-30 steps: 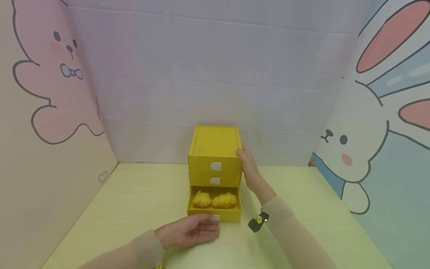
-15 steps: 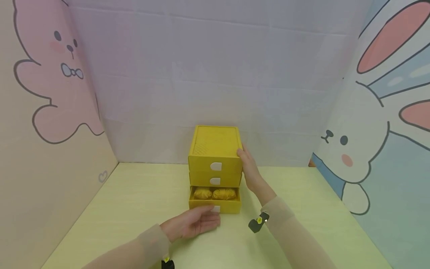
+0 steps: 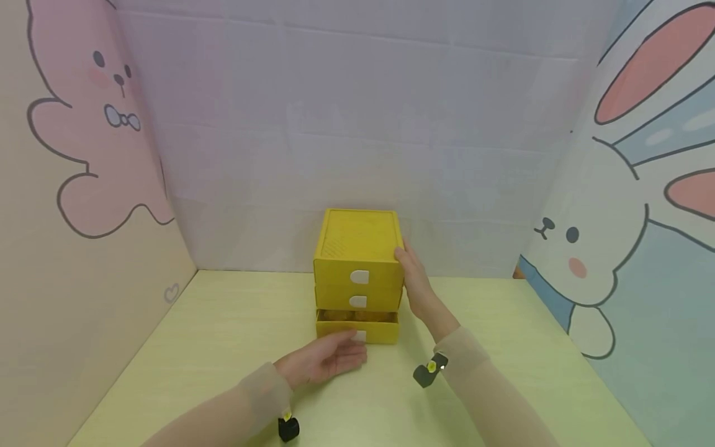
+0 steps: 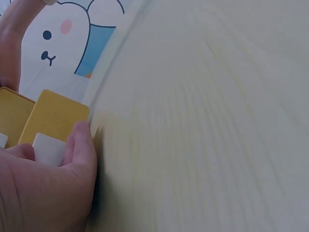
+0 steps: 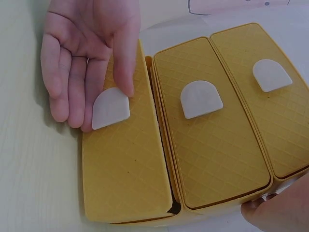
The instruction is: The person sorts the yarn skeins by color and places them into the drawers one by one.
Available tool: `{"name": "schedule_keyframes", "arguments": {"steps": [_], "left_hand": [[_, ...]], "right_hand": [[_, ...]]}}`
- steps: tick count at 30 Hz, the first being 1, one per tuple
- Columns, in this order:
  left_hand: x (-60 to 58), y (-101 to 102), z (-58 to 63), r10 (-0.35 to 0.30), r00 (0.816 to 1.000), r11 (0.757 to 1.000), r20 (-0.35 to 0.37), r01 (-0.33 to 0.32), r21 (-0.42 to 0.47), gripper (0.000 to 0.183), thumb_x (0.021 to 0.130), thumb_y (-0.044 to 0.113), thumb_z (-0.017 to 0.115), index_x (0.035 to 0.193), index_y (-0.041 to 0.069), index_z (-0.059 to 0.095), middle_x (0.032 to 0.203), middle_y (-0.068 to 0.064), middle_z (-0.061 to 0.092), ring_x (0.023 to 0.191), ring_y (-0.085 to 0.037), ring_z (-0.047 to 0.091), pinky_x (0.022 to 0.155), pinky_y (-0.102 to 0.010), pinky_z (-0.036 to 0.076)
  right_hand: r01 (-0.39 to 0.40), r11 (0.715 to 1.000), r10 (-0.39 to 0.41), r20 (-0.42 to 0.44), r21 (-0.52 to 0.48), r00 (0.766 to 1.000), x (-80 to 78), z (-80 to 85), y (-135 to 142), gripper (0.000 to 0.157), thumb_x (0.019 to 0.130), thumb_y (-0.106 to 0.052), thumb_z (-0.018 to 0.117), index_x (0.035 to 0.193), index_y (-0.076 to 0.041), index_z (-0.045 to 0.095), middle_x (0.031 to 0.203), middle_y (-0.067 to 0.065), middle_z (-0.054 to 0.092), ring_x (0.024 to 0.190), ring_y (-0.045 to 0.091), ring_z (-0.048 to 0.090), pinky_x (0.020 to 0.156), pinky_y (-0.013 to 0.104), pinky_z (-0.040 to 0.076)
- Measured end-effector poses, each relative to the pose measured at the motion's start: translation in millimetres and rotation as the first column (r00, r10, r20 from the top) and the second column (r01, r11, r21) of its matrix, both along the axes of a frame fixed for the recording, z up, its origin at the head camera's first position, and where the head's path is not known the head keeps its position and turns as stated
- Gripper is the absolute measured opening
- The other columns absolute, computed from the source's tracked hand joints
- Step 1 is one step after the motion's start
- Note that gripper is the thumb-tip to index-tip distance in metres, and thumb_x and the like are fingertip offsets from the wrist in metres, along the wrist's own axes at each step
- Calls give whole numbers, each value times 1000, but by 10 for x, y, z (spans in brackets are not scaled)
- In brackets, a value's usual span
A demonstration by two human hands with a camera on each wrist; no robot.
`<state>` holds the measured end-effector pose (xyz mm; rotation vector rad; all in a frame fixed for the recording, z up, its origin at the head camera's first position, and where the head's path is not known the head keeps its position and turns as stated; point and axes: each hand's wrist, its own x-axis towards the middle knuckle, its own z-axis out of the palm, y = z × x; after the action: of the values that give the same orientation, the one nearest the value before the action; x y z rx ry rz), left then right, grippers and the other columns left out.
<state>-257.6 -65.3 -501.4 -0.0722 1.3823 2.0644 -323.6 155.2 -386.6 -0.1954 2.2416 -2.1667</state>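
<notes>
A yellow drawer cabinet (image 3: pixel 360 234) with white tabs stands against the back wall. Its bottom drawer (image 3: pixel 381 333) is pulled partly out; only a strip of the yellow yarn (image 3: pixel 368 316) inside shows. My left hand (image 3: pixel 325 359) is at the drawer's front, palm turned up, its fingers loosely extended. Its thumb and fingers lie on either side of the white tab (image 5: pixel 112 107). My right hand (image 3: pixel 419 287) rests against the cabinet's right side, thumb at the top edge and fingers reaching back along the side.
Two upper drawers, the top one (image 3: pixel 334 273) and the middle one (image 3: pixel 334 297), are closed. A pale wooden table (image 3: pixel 234 323) lies under the cabinet. A white cloth wall (image 3: pixel 357 124) is behind, with printed side panels showing a pink bear (image 3: pixel 106 155) and a white rabbit (image 3: pixel 598 236).
The bottom drawer has slid back into the cabinet, covering most of the yarn bundles. My left hand has moved forward with its front. The right hand has stayed on the cabinet's side.
</notes>
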Motion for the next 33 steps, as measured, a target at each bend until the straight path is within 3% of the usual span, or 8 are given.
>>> {"name": "schedule_keyframes", "arguments": {"steps": [17,25,33], "left_hand": [[-199,18,-5,42,999,999,-18,-42,1,56,102,32,54,135,-13,47,133,-30,53,122,-40,55,103,-43,47],[-246,22,9,50,999,999,-14,-50,12,56,102,29,53,137,-13,43,134,-31,52,124,-42,54,103,-45,46],[-268,7,-1,59,998,998,-16,-59,-1,55,102,29,53,137,-13,43,136,-31,51,123,-41,55,103,-45,47]], "right_hand": [[-17,1000,17,-12,-11,1000,2,34,-11,65,102,-47,38,158,-29,11,163,-8,8,149,18,4,120,53,12],[-7,1000,7,-11,-7,1000,-26,16,-23,64,102,-51,38,158,-32,12,162,-11,10,149,15,5,120,50,9],[-17,1000,17,-23,-7,1000,-46,9,-48,67,102,-50,38,159,-27,11,163,-9,9,150,17,3,120,51,9]]}}
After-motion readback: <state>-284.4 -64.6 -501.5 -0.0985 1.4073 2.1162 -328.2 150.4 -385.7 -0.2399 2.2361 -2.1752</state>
